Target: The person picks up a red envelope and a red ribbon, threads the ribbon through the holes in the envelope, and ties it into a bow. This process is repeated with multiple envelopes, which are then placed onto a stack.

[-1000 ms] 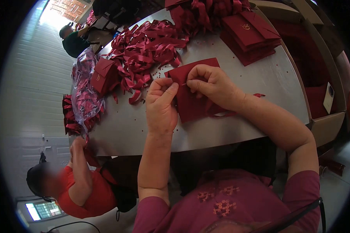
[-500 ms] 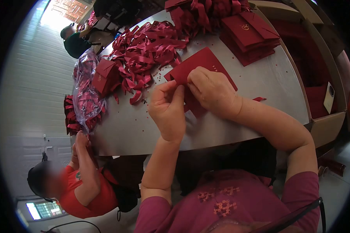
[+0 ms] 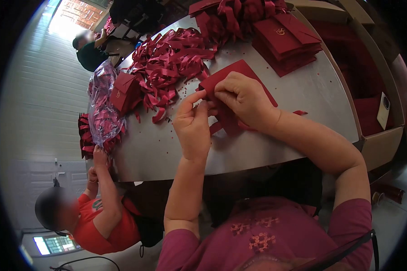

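Note:
A dark red paper bag (image 3: 228,118) lies flat on the table under both my hands. My left hand (image 3: 192,131) pinches at its left edge, index finger and thumb bent close together. My right hand (image 3: 246,97) is closed on the bag's upper part, fingertips pressed together and just apart from the left fingertips. What lies between the fingertips is too small to make out. A piece of red ribbon (image 3: 216,128) shows beside the bag, below my left fingers.
A heap of red ribbons (image 3: 172,58) spreads across the metal table (image 3: 167,153). Folded red bags (image 3: 287,43) are stacked at the back right, beside an open cardboard box (image 3: 380,151) with a phone (image 3: 383,110). A person in red (image 3: 106,226) works at the left by a plastic-wrapped bundle (image 3: 105,106).
My left fingers have curled in at the bag's edge, and my right hand has shifted slightly up and left. More ribbon shows below the hands. The bag has turned a little.

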`<action>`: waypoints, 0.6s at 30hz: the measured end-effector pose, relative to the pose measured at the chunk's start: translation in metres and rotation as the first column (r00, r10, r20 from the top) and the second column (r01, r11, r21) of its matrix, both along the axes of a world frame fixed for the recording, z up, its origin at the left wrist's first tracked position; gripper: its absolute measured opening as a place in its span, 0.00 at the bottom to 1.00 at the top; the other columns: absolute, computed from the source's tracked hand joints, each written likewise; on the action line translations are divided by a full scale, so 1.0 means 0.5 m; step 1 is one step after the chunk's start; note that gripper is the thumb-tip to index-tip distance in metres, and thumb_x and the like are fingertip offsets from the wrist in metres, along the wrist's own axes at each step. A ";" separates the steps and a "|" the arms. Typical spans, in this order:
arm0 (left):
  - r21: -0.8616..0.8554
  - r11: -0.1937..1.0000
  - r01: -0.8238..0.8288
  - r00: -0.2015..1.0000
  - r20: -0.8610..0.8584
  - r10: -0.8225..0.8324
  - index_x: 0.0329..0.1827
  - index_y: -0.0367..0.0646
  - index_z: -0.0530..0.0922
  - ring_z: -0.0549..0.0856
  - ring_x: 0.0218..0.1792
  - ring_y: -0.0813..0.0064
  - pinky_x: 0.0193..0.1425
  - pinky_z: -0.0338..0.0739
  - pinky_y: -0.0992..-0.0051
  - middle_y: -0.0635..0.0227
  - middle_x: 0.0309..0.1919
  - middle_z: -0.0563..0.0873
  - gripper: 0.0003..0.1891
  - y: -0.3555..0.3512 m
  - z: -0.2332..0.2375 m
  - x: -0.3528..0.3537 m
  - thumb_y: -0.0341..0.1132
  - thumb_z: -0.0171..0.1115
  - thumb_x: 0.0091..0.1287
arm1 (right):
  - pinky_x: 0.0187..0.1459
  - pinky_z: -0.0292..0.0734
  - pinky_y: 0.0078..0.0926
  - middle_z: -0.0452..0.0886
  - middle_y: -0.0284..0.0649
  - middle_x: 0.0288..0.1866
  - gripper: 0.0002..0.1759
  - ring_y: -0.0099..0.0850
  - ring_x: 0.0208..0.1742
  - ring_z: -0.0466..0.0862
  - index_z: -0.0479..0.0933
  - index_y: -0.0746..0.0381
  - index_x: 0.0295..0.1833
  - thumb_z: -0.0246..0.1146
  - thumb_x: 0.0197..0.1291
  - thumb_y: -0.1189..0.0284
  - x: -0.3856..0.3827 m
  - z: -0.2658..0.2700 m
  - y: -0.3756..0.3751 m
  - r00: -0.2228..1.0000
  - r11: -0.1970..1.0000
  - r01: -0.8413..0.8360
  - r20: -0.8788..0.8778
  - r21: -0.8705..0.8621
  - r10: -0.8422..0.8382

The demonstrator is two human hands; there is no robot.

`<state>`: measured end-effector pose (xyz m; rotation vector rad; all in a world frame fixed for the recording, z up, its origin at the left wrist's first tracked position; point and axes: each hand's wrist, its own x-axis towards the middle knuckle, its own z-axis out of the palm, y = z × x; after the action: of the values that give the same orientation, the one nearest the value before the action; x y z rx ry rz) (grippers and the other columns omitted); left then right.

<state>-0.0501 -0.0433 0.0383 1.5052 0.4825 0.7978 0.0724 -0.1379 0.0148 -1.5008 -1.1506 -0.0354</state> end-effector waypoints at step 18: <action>0.245 0.928 0.281 0.927 -0.319 -0.196 0.43 0.33 0.81 0.79 0.34 0.82 0.40 0.74 0.80 0.69 0.33 0.83 0.06 0.089 -0.053 -0.023 0.23 0.61 0.64 | 0.27 0.74 0.17 0.79 0.34 0.30 0.07 0.18 0.26 0.77 0.74 0.63 0.46 0.63 0.66 0.75 0.007 -0.021 0.014 0.756 0.906 -0.380 -0.628 -0.187 0.187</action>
<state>-0.0614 0.0014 0.0117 1.9260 0.3960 0.4659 0.0758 -0.1311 0.0043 -1.4231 -0.8651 0.8196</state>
